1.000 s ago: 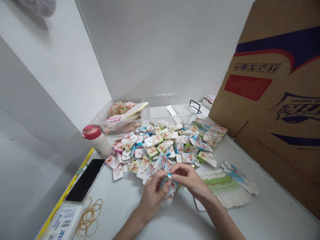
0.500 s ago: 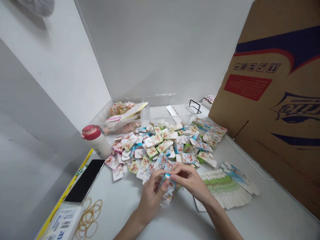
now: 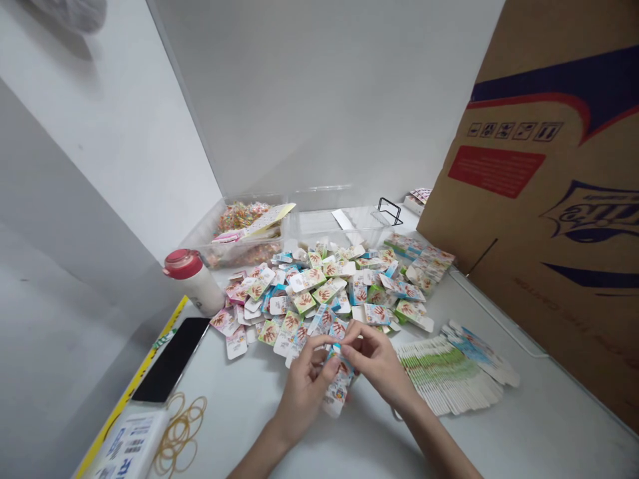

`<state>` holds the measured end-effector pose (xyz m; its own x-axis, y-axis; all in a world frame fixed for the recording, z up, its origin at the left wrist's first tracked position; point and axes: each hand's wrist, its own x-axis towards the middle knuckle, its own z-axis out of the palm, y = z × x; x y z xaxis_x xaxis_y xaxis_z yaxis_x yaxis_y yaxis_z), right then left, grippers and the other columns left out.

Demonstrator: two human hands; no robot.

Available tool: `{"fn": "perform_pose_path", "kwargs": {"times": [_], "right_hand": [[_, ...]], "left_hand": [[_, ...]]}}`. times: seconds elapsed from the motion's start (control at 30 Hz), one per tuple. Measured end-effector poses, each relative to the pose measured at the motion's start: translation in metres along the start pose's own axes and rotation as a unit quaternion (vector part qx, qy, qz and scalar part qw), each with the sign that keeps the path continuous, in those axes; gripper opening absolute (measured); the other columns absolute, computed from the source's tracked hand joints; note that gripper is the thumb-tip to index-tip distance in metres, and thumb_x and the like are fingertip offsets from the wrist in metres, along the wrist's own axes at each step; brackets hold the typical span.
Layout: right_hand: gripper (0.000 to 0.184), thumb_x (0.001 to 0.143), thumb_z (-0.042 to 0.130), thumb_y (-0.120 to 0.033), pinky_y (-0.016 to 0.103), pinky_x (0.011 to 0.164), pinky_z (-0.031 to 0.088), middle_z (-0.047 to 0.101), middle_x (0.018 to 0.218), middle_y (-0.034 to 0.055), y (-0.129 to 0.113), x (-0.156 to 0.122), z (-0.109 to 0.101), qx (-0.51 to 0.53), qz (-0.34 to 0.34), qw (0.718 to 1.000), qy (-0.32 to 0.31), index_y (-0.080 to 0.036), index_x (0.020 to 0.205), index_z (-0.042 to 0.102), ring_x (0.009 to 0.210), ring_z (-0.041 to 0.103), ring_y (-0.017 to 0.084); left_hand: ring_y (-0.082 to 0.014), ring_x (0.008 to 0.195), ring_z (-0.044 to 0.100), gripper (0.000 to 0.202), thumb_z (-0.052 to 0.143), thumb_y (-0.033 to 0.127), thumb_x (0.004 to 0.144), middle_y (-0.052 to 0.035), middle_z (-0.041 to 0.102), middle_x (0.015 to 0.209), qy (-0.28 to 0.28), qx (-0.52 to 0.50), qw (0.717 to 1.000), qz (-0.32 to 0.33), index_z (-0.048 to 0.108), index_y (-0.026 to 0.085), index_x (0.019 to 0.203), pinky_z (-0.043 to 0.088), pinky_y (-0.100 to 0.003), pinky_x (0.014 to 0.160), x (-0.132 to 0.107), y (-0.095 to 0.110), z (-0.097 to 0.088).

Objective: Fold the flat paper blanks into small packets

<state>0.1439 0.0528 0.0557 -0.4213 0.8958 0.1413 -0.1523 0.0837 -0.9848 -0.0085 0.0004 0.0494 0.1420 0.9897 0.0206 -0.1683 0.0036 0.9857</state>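
Fingers (image 3: 360,340) pinching a printed card packet (image 3: 339,384) (blue-edged), loose pile (image 3: 309,293) just behind

Bright, even light, faint soft shadows, and wide-angle stretching toward the edges.

The left hand (image 3: 303,392) and right hand (image 3: 378,364) are slender and long-fingered, on bare, slim forearms (image 3: 439,436).

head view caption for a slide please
Left hand and right hand hold a card by a pile of cards
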Motion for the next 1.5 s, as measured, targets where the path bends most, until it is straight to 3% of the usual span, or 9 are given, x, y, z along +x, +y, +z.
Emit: {"fn": "perform_pose_path", "kwargs": {"times": [0.17,0.43,0.6,0.83,1.03,1.17,1.27,1.37,1.5], "right_hand": [[0.026,0.083,0.066,-0.038,0.020,0.047,0.033,0.047,0.070,-0.0001,0.002,0.000,-0.002,0.015,-0.003,1.000,0.012,-0.016,0.079,0.053,0.056,0.041,0.008],[0.014,0.086,0.065,-0.030,0.024,0.065,0.041,0.052,0.081,0.0036,-0.006,0.003,-0.007,-0.022,-0.052,0.998,-0.041,-0.016,0.086,0.067,0.074,0.050,0.012],[0.018,0.087,0.063,-0.031,0.023,0.059,0.046,0.054,0.089,0.0052,-0.010,0.002,-0.013,-0.008,-0.025,0.997,-0.072,-0.022,0.097,0.073,0.068,0.054,0.011],[0.018,0.079,0.072,-0.038,0.023,0.056,0.045,0.056,0.079,0.0041,-0.013,0.004,-0.010,0.027,-0.040,0.998,-0.042,-0.024,0.088,0.075,0.066,0.054,0.012],[0.013,0.082,0.070,-0.031,0.028,0.068,0.044,0.059,0.076,0.0052,-0.015,0.003,-0.014,-0.051,-0.112,0.991,-0.055,-0.022,0.088,0.075,0.073,0.055,0.015],[0.019,0.085,0.066,-0.026,0.027,0.069,0.044,0.058,0.086,0.0057,-0.014,0.001,-0.017,-0.106,-0.113,0.983,-0.103,-0.026,0.103,0.074,0.078,0.055,0.014],[0.022,0.086,0.066,-0.025,0.026,0.069,0.044,0.059,0.092,0.0060,-0.014,-0.001,-0.016,-0.123,-0.089,0.983,-0.105,-0.027,0.107,0.072,0.081,0.056,0.014],[0.022,0.087,0.064,-0.029,0.027,0.069,0.046,0.059,0.094,0.0062,-0.014,0.000,-0.015,-0.108,-0.061,0.990,-0.073,-0.025,0.106,0.072,0.082,0.057,0.015],[0.028,0.088,0.062,-0.039,0.026,0.063,0.045,0.061,0.097,0.0056,-0.009,0.006,-0.022,-0.119,-0.015,0.990,0.069,-0.025,0.111,0.069,0.069,0.054,0.012]], "left_hand": [[-0.0156,0.062,0.067,0.040,0.055,0.043,0.091,-0.0005,0.062,0.079,-0.013,-0.007,1.000,-0.010,0.039,0.021,0.121,0.057,-0.027,0.055,-0.001,0.002,0.002],[-0.0133,0.062,0.066,0.032,0.055,0.038,0.092,-0.0004,0.064,0.081,0.028,0.004,0.999,0.030,0.042,0.020,0.115,0.056,-0.023,0.055,0.000,0.000,-0.002],[-0.0157,0.060,0.068,0.033,0.054,0.037,0.092,-0.0023,0.066,0.088,0.027,-0.017,0.999,0.033,0.041,0.022,0.119,0.058,-0.026,0.053,0.000,-0.003,-0.004],[-0.0172,0.064,0.069,0.036,0.056,0.037,0.092,-0.0049,0.066,0.095,0.004,-0.053,0.998,0.022,0.042,0.022,0.121,0.059,-0.028,0.056,0.000,-0.003,-0.006],[-0.0140,0.067,0.067,0.029,0.053,0.035,0.093,-0.0036,0.066,0.093,-0.011,-0.007,0.997,0.071,0.049,0.021,0.118,0.057,-0.026,0.059,-0.003,0.001,-0.006],[-0.0111,0.065,0.064,0.020,0.051,0.035,0.094,-0.0016,0.064,0.086,0.047,0.049,0.994,0.091,0.052,0.019,0.106,0.053,-0.022,0.059,-0.003,-0.004,-0.006],[-0.0118,0.075,0.063,0.017,0.052,0.032,0.094,-0.0023,0.064,0.086,0.108,0.143,0.975,0.131,0.055,0.019,0.105,0.049,-0.020,0.066,-0.002,-0.010,-0.010],[-0.0128,0.084,0.062,0.027,0.051,0.024,0.093,-0.0039,0.065,0.103,0.115,0.253,0.933,0.230,0.052,0.024,0.120,0.048,-0.021,0.071,-0.001,-0.011,-0.014],[-0.0188,0.103,0.055,0.056,0.056,0.022,0.090,-0.0076,0.060,0.117,0.113,0.389,0.843,0.355,0.033,0.027,0.140,0.044,-0.031,0.088,0.001,-0.004,-0.017]]}}
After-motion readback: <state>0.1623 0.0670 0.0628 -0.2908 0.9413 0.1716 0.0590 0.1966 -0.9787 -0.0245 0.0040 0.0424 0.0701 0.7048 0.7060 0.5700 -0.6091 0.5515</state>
